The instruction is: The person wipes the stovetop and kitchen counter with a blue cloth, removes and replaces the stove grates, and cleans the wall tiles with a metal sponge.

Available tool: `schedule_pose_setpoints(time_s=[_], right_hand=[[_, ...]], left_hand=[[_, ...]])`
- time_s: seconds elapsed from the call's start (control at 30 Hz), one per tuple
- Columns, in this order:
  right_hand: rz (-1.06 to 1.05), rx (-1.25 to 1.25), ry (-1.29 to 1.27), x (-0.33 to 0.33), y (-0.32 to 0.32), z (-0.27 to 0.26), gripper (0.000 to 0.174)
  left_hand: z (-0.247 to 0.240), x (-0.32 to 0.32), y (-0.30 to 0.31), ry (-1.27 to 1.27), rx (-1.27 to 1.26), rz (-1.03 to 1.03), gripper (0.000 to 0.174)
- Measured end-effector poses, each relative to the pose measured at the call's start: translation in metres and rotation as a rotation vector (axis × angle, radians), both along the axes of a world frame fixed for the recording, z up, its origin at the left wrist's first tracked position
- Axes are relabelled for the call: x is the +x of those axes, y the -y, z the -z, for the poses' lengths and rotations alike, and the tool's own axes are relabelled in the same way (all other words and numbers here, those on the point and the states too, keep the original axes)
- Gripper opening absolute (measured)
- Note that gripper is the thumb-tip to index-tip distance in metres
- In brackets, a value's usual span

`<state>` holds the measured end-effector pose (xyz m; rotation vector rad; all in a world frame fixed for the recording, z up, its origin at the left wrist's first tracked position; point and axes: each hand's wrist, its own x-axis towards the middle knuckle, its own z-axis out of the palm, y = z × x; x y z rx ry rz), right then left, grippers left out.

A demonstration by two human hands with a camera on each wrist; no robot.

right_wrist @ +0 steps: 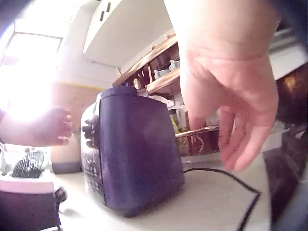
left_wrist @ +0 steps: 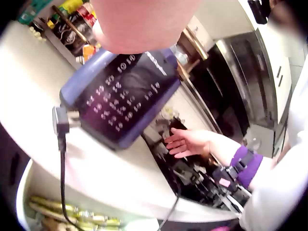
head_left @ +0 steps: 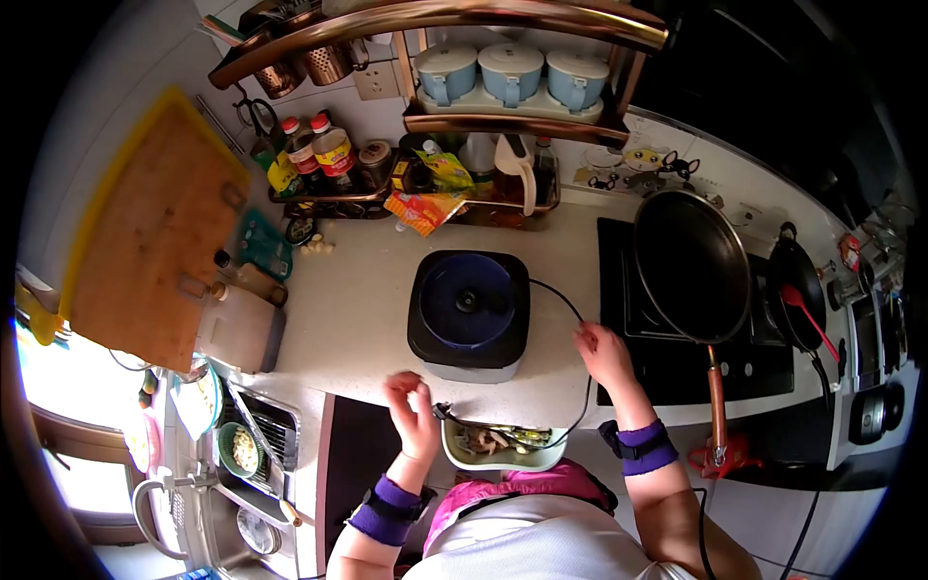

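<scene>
A dark blue blender base (head_left: pixel 468 333) with a round recess and central coupling on top stands on the counter. Its button panel (left_wrist: pixel 120 96) faces the person. At the counter's front edge is the black plug (left_wrist: pixel 60 120), prongs showing, its cord (head_left: pixel 586 396) looping down and round to the base's right side. My left hand (head_left: pixel 414 418) hovers before the base's front left, fingers loosely bent, beside the plug and apart from it. On the other side, my right hand (head_left: pixel 607 360) is over the counter near the cord, fingers loose and holding nothing.
A pale scrap bin (head_left: pixel 452 458) with food scraps hangs below the counter edge. Right is a stove (head_left: pixel 623 387) with a large frying pan (head_left: pixel 691 266), its handle jutting forward. Left stand a cutting board (head_left: pixel 155 242) and a sink (head_left: pixel 217 517). Bottles (head_left: pixel 333 155) line the back.
</scene>
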<state>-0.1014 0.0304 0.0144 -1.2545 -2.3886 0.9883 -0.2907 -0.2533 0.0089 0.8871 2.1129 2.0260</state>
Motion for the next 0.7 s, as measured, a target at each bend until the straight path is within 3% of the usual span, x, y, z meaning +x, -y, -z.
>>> schedule_pose_setpoints(time_s=[0.03,0.07,0.17,0.2,0.27,0.3,0.37,0.43,0.5,0.7], right_hand=[[-0.014,-0.069,-0.289,-0.020,0.001,0.008,0.038],[-0.077,-0.288,-0.381,-0.038,0.002,0.015,0.048],[0.010,-0.710,-0.438,-0.090,0.033,-0.030,0.068],[0.020,-0.743,-0.455,-0.100,0.039,-0.033,0.068],[0.004,-0.726,-0.494,-0.111,0.047,-0.025,0.069],[-0.018,-0.700,-0.514,-0.115,0.049,-0.019,0.069],[-0.065,-0.654,-0.537,-0.121,0.050,-0.011,0.070],[-0.113,-0.608,-0.545,-0.134,0.055,-0.008,0.071],[-0.163,-0.573,-0.548,-0.154,0.061,-0.007,0.072],[-0.310,-0.520,-0.565,-0.236,0.090,-0.005,0.074]], left_hand=[[-0.009,-0.013,-0.009,0.015,0.049,-0.053,0.032],[-0.019,-0.023,-0.019,0.040,0.058,-0.054,0.040],[-0.030,-0.040,-0.036,0.165,0.101,0.090,0.062],[-0.029,-0.041,-0.039,0.211,0.104,0.121,0.065],[-0.029,-0.037,-0.043,0.295,0.106,0.158,0.071],[-0.030,-0.036,-0.046,0.372,0.154,0.170,0.084],[-0.038,-0.039,-0.043,0.252,0.080,0.156,0.073],[-0.032,-0.050,-0.036,0.263,0.096,0.128,0.080],[-0.029,-0.062,-0.027,0.292,0.140,0.068,0.071],[-0.038,-0.096,0.016,0.418,0.190,-0.121,0.069]])
